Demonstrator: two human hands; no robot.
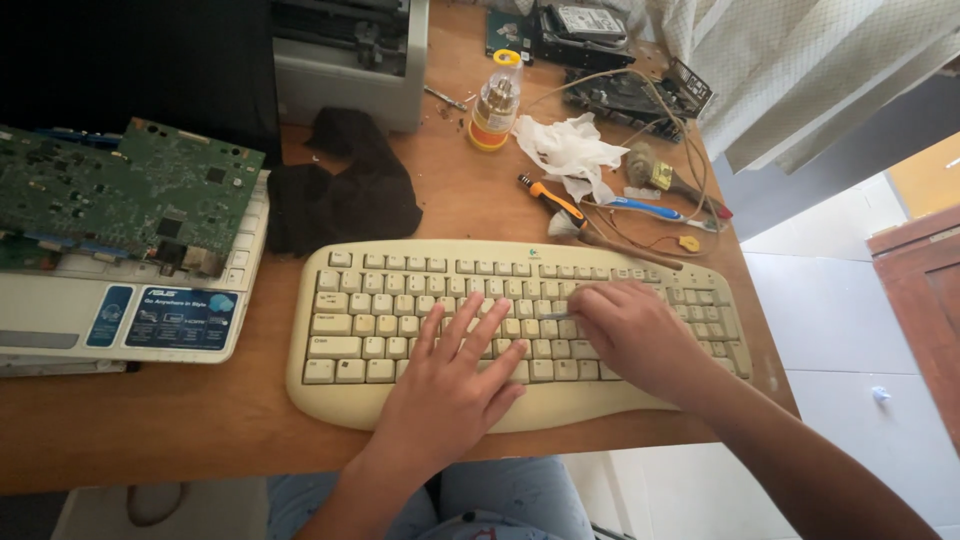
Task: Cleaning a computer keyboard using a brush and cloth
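A cream, yellowed keyboard (380, 300) lies on the wooden desk (150, 420) in front of me. My left hand (450, 385) rests flat on its lower middle keys, fingers spread. My right hand (630, 335) sits over the keys to the right of centre, its fingers pinched around a thin metal tool (556, 317) whose tip points left between the keys.
A white laptop (130, 310) with a green circuit board (120, 195) on top sits at left. A black cloth (340, 195), small bottle (497, 100), crumpled tissue (570, 150), orange-handled screwdriver (552, 203), brush, cables and a printer (350, 55) lie behind the keyboard. The desk's right edge drops to a tiled floor.
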